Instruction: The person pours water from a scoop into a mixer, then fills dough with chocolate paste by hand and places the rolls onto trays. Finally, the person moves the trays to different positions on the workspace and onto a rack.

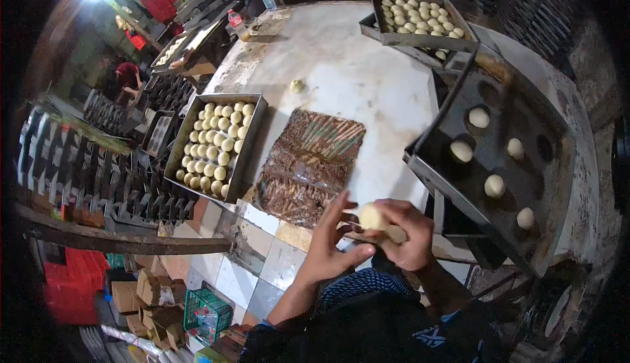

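Observation:
My right hand [410,232] is closed around pale dough balls, with one dough ball [372,217] showing at its fingertips and a second pale piece in the palm. Right beside it, my left hand [331,241] has its fingers apart and its thumb stretched toward the dough. Just beyond the hands lies a flat slab of dark brown, crumbly filling [308,166], scored with lines and greenish streaks at its far end. To my right a dark metal tray [502,104] carries several spaced-out dough balls [494,186].
A deep tray [261,110] packed with dough balls stands left of the slab; another full tray [428,38] sits at the far right. One small dough piece [297,86] lies on the white table [335,48]. Stacked metal trays [98,172] fill the left side. People are in the background.

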Demonstrator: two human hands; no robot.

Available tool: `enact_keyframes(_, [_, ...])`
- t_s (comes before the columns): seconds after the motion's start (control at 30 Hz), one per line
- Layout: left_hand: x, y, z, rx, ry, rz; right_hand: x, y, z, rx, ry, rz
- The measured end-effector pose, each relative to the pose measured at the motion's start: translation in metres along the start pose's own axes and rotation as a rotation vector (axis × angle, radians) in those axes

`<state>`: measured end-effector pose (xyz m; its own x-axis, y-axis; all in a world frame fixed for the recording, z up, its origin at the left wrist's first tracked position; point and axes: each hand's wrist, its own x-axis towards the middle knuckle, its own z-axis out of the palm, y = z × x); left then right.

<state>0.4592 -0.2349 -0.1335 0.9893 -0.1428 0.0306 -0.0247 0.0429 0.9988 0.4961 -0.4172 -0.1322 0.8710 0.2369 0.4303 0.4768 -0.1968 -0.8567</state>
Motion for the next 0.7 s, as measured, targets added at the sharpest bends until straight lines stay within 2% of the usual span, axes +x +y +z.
enact_keyframes(0.03, [-0.004,-0.003,0.007,-0.194,-0.001,-0.029,-0.004,-0.004,0.001,-0.005,-0.076,-0.087])
enact_keyframes(0.07, [-0.006,-0.001,0.009,-0.134,0.047,-0.053,-0.008,-0.010,0.003,-0.013,-0.149,-0.176])
enact_keyframes(0.1, [-0.009,-0.001,0.014,-0.124,0.126,0.006,-0.013,-0.022,0.003,-0.026,-0.157,-0.163])
enact_keyframes(0.13, [-0.013,-0.002,0.021,-0.116,0.205,0.069,-0.019,-0.023,0.005,-0.032,-0.143,-0.166])
enact_keyframes(0.17, [-0.018,0.002,0.026,-0.067,0.264,0.072,-0.026,-0.022,0.010,0.098,-0.030,-0.099])
enact_keyframes(0.2, [-0.025,0.010,0.030,0.163,0.294,0.191,-0.031,-0.023,0.015,0.231,0.076,-0.034])
enact_keyframes(0.23, [-0.035,0.007,0.031,0.294,0.275,0.279,-0.032,-0.029,0.018,0.071,0.062,-0.068])
enact_keyframes(0.27, [-0.048,0.004,0.031,0.428,0.260,0.360,-0.035,-0.035,0.024,0.074,0.058,-0.075])
enact_keyframes(0.33, [-0.066,0.004,0.030,0.349,0.341,0.478,-0.042,-0.047,0.043,0.031,0.109,-0.194])
enact_keyframes(0.4, [-0.091,0.017,0.024,-0.139,0.306,0.357,-0.048,-0.063,0.083,0.108,0.143,-0.153])
enact_keyframes(0.43, [-0.105,-0.004,0.002,-0.065,0.193,0.312,-0.054,-0.056,0.110,0.129,0.138,-0.248])
enact_keyframes(0.47, [-0.125,-0.017,-0.013,-0.098,0.295,0.183,-0.062,-0.051,0.136,0.151,0.129,-0.335])
enact_keyframes(0.53, [-0.160,0.002,-0.042,0.081,0.468,-0.116,-0.065,-0.050,0.181,0.148,-0.058,-0.152])
enact_keyframes(0.57, [-0.171,-0.003,-0.049,0.072,0.620,0.065,-0.065,-0.048,0.203,0.153,-0.102,-0.266])
enact_keyframes(0.6, [-0.195,-0.011,-0.066,0.070,0.636,0.009,-0.069,-0.048,0.218,0.044,-0.174,-0.367])
enact_keyframes(0.67, [-0.228,-0.014,-0.092,-0.537,0.624,0.007,-0.080,-0.068,0.245,0.079,-0.169,-0.295])
enact_keyframes(0.7, [-0.240,-0.018,-0.100,-0.696,0.692,-0.014,-0.088,-0.077,0.255,0.169,-0.159,-0.211])
